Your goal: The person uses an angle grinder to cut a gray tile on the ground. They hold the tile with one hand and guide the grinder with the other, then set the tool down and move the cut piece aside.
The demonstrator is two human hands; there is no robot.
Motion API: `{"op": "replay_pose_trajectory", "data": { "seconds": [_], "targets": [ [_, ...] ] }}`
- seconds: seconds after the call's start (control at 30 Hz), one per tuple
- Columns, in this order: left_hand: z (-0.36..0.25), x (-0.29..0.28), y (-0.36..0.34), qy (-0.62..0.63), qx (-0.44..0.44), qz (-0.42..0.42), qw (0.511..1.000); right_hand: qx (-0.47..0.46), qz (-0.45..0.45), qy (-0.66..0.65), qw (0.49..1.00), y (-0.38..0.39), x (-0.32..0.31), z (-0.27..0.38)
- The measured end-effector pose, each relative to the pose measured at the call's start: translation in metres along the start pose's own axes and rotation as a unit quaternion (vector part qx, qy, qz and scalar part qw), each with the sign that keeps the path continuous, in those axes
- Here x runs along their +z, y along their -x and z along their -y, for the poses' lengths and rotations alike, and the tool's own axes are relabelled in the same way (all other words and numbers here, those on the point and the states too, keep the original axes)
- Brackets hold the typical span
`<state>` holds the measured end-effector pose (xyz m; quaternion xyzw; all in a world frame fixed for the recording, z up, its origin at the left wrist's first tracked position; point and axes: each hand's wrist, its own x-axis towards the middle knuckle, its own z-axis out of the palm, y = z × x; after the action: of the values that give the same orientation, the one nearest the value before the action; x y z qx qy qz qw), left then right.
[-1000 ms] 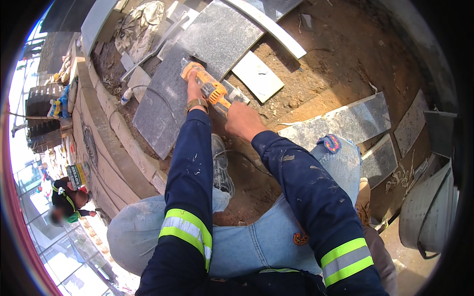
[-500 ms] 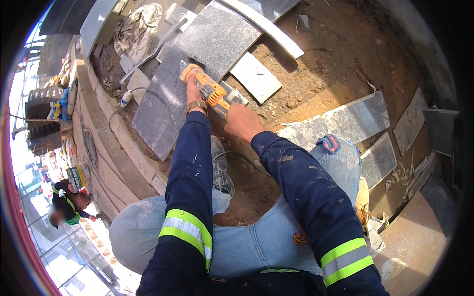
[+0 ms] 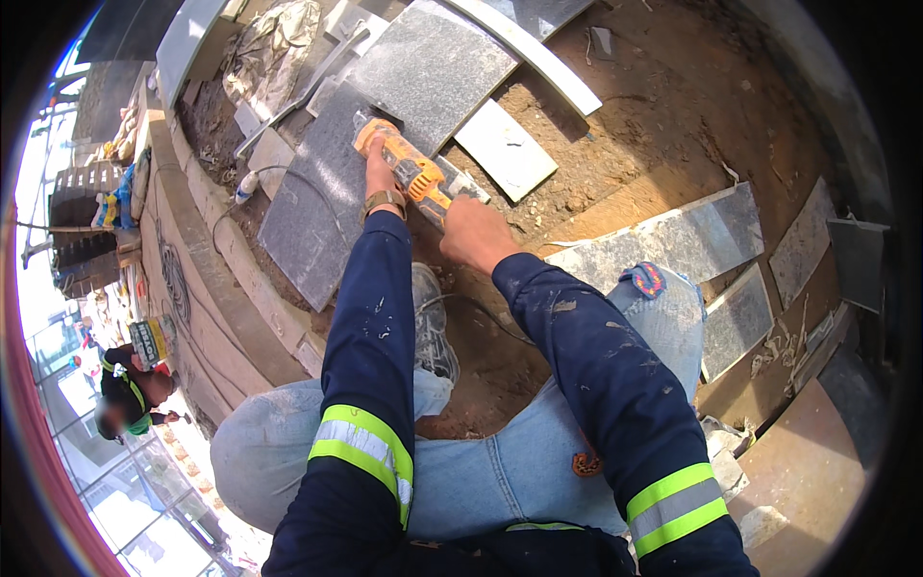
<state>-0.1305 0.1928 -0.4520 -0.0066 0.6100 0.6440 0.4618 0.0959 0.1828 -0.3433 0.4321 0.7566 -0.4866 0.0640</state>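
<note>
Both my hands are closed on an orange and black angle grinder (image 3: 421, 177). My left hand (image 3: 381, 176) wraps the front of its body near the metal head, and a wristwatch (image 3: 385, 202) sits just behind that hand. My right hand (image 3: 478, 234) grips the rear handle. The grinder's head is over a dark grey stone slab (image 3: 312, 207), near the edge of a lighter speckled slab (image 3: 437, 72). I cannot make out whether the disc touches the stone. A pale offcut (image 3: 505, 149) lies to the right of the tool.
A long slab (image 3: 673, 240) and a smaller piece (image 3: 737, 322) lie on the soil to the right. A cable (image 3: 481, 306) runs by my shoe (image 3: 436, 332). A white plug connector (image 3: 247, 187) lies at left. Another person (image 3: 130, 394) is at far left, beside a sack (image 3: 152, 341).
The view has shifted slightly. My hands and the grinder keep nearly the same place over the slab, with the same grip.
</note>
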Motion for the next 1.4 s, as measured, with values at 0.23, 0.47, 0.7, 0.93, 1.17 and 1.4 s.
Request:
{"op": "replay_pose_trajectory", "data": {
  "seconds": [0.23, 0.47, 0.7, 0.93, 1.17, 1.4],
  "targets": [
    [-0.001, -0.003, -0.006, -0.006, 0.005, 0.008, 1.000, -0.005, -0.012, -0.008, 1.000, -0.005, 0.002, 0.001],
    [0.000, -0.012, -0.019, -0.004, -0.001, 0.009, 1.000, -0.016, -0.021, -0.006, 1.000, -0.005, 0.002, 0.003],
    [0.001, -0.006, -0.008, -0.003, 0.005, 0.000, 1.000, -0.004, -0.019, -0.006, 1.000, -0.004, 0.006, -0.002],
    [-0.003, -0.001, 0.006, -0.007, 0.008, -0.005, 1.000, -0.006, -0.022, -0.004, 1.000, 0.002, 0.008, -0.003],
    [0.000, 0.006, 0.012, 0.001, -0.005, -0.005, 1.000, -0.002, -0.008, 0.004, 1.000, 0.011, -0.002, -0.002],
    [0.001, 0.005, 0.009, 0.002, 0.003, -0.004, 1.000, 0.001, -0.013, -0.008, 1.000, 0.003, 0.005, -0.005]
  ]
}}
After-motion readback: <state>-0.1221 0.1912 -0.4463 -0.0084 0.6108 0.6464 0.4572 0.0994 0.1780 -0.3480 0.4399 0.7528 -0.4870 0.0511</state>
